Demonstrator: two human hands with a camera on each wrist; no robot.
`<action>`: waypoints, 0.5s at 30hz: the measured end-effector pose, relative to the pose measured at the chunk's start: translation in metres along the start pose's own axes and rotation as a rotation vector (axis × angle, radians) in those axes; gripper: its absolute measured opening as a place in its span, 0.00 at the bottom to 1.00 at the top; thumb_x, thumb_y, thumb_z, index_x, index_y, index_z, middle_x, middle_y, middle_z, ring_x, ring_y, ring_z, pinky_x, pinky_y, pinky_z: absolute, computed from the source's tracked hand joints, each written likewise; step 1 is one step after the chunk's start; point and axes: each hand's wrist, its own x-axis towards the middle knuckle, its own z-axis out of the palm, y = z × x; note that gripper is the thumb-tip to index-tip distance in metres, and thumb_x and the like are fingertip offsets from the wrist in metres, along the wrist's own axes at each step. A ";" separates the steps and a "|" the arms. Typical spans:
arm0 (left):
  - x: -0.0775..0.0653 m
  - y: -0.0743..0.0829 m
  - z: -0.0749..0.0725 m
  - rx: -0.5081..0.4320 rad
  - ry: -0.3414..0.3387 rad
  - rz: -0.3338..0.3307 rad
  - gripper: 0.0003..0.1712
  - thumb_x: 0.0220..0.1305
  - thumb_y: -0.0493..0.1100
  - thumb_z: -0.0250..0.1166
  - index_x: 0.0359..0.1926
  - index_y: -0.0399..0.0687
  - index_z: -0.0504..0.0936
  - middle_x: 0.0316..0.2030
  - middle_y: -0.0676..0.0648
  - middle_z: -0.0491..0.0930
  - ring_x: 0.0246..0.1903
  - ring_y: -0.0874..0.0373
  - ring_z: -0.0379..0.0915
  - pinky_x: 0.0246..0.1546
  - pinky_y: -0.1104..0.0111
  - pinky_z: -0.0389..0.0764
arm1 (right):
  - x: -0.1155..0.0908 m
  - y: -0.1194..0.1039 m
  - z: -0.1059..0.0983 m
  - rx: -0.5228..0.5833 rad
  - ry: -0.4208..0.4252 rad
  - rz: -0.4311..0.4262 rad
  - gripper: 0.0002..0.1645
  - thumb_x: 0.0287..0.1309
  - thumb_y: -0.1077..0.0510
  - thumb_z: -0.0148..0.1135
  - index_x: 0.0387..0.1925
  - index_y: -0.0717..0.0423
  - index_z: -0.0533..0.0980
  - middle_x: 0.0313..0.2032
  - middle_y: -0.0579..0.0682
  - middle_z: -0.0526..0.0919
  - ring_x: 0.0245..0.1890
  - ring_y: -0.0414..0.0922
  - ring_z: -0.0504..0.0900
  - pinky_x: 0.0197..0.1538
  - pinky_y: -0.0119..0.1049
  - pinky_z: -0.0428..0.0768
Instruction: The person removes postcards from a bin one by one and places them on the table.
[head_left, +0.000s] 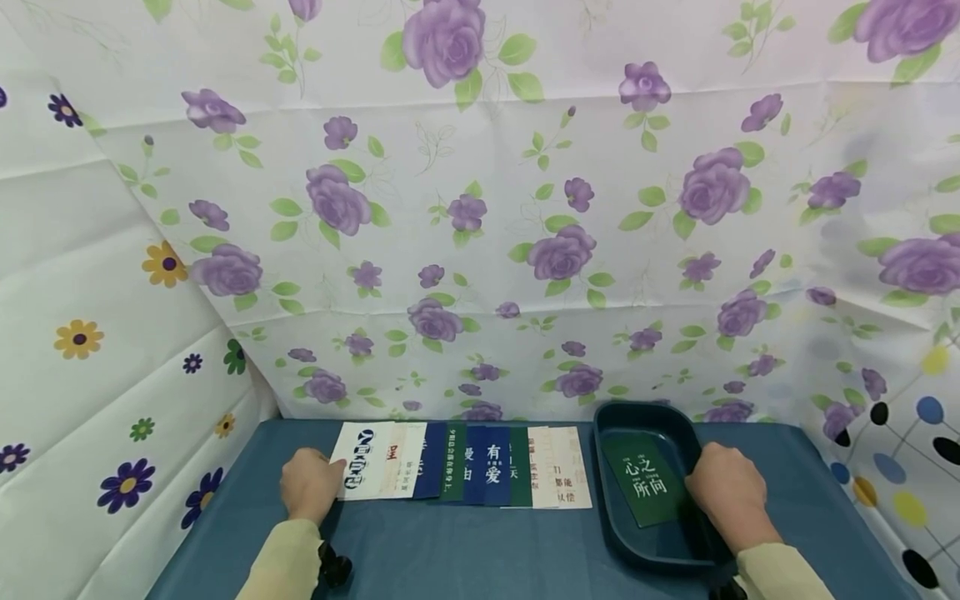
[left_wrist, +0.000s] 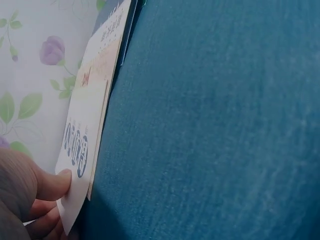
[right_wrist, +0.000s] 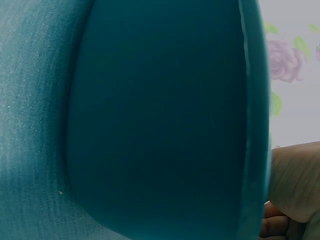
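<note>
At the left end of an overlapping row of cards, my left hand [head_left: 310,485] pinches the edge of a white card [left_wrist: 75,200] with dark blue ovals on it. The thumb lies on its printed face and the fingers go behind. Beside it run more white cards, then blue cards [head_left: 492,467], green ones and cream ones [head_left: 573,467]. My right hand [head_left: 727,492] grips the right rim of a dark teal tray [right_wrist: 160,125]; its fingers are partly hidden behind the wall. Inside the tray lies a green card [head_left: 637,508] with white characters, slightly tilted.
A blue cloth [head_left: 465,550] covers the table. Behind it hangs a white sheet [head_left: 510,183] with purple roses, and other patterned sheets stand at the left and right sides. The tray's left wall is close to the row's right end.
</note>
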 end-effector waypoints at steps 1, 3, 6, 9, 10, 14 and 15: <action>0.000 0.000 -0.001 0.000 0.002 -0.004 0.15 0.53 0.44 0.68 0.30 0.33 0.82 0.30 0.34 0.81 0.29 0.44 0.76 0.28 0.53 0.73 | 0.000 0.000 0.000 0.002 -0.001 0.000 0.10 0.53 0.58 0.59 0.29 0.64 0.77 0.25 0.61 0.80 0.19 0.51 0.75 0.18 0.45 0.70; -0.001 0.000 -0.001 -0.008 0.018 -0.007 0.15 0.53 0.44 0.68 0.30 0.33 0.82 0.30 0.34 0.81 0.29 0.43 0.76 0.27 0.52 0.72 | -0.001 0.000 0.000 0.004 0.000 -0.001 0.11 0.52 0.58 0.60 0.29 0.64 0.78 0.24 0.61 0.80 0.19 0.51 0.76 0.18 0.45 0.70; -0.001 0.000 0.000 -0.009 0.035 0.003 0.15 0.52 0.45 0.69 0.29 0.34 0.82 0.30 0.34 0.81 0.29 0.42 0.76 0.27 0.52 0.72 | -0.001 0.000 0.000 0.009 0.004 -0.004 0.11 0.52 0.58 0.60 0.31 0.65 0.78 0.25 0.62 0.80 0.19 0.51 0.76 0.18 0.45 0.70; -0.002 0.000 0.001 -0.004 0.038 0.015 0.15 0.53 0.45 0.69 0.31 0.34 0.82 0.31 0.34 0.81 0.30 0.42 0.76 0.27 0.52 0.72 | -0.001 0.000 0.000 0.013 0.003 -0.007 0.11 0.52 0.58 0.60 0.32 0.65 0.77 0.25 0.61 0.80 0.20 0.51 0.75 0.18 0.45 0.70; -0.002 0.000 0.002 -0.002 0.039 0.020 0.15 0.54 0.45 0.68 0.31 0.34 0.81 0.31 0.34 0.81 0.29 0.43 0.75 0.27 0.53 0.71 | 0.000 0.000 0.000 0.014 0.001 -0.009 0.11 0.52 0.58 0.60 0.31 0.65 0.77 0.25 0.61 0.80 0.19 0.51 0.75 0.18 0.45 0.70; -0.006 0.005 0.003 -0.011 0.087 0.095 0.15 0.56 0.47 0.66 0.34 0.36 0.83 0.32 0.36 0.81 0.29 0.46 0.76 0.27 0.53 0.72 | -0.001 0.001 0.000 0.016 -0.004 -0.009 0.10 0.53 0.58 0.59 0.30 0.63 0.77 0.23 0.58 0.80 0.19 0.50 0.75 0.18 0.44 0.69; -0.007 0.008 0.003 -0.013 0.107 0.126 0.16 0.56 0.48 0.66 0.34 0.37 0.83 0.32 0.37 0.81 0.29 0.46 0.76 0.26 0.53 0.72 | -0.001 0.001 0.000 0.018 -0.008 -0.008 0.10 0.53 0.58 0.59 0.29 0.63 0.77 0.22 0.58 0.79 0.19 0.50 0.75 0.18 0.44 0.69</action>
